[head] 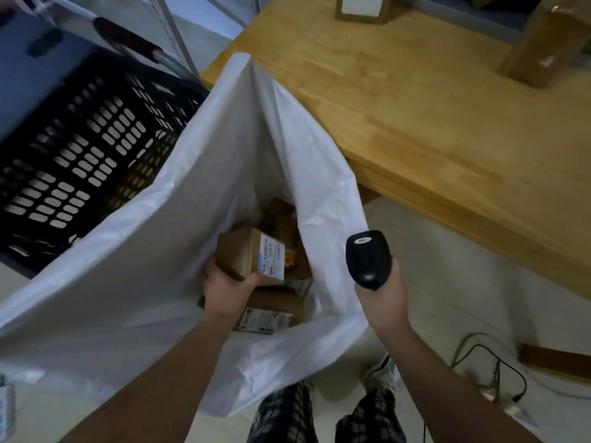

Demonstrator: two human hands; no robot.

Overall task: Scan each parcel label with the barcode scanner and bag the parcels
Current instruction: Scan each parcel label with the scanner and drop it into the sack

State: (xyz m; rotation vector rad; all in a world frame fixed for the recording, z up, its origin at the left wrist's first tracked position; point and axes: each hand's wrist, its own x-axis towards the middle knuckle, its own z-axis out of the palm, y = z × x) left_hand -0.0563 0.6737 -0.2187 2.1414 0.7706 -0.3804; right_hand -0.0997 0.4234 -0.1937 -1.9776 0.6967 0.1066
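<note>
A large white bag stands open on the floor in front of me. My left hand reaches inside it and grips a small brown cardboard parcel with a white barcode label facing up. Below it lies another labelled parcel, and several more brown parcels sit deeper in the bag. My right hand holds a black barcode scanner upright just outside the bag's right edge.
A black perforated plastic crate stands at the left behind the bag. A wooden table fills the right, with a brown box at its far corner. Cables lie on the floor at the lower right, near my legs.
</note>
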